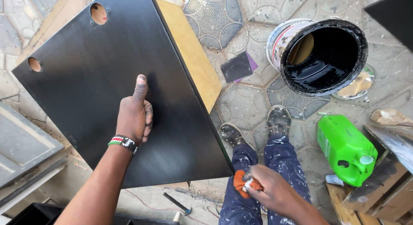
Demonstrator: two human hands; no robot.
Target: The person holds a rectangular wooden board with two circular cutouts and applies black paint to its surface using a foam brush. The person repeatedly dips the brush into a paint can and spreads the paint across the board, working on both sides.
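Left hand (134, 115): flat on the black-painted board (112, 83), thumb up, pressing, gripping nothing.
Right hand (273, 188): clenched around an orange rag (241, 182) above the knees.
Board: tilted over a plywood sheet (193, 52).
Nearby: open paint tin (318, 55), green jug (346, 147).
Tip: I'd brace firmly.

There is one black board (116, 78) with two round holes (98, 13), one paint bucket (320, 52), one green jug (346, 148), one orange cloth (241, 182) and two shoes (278, 118).
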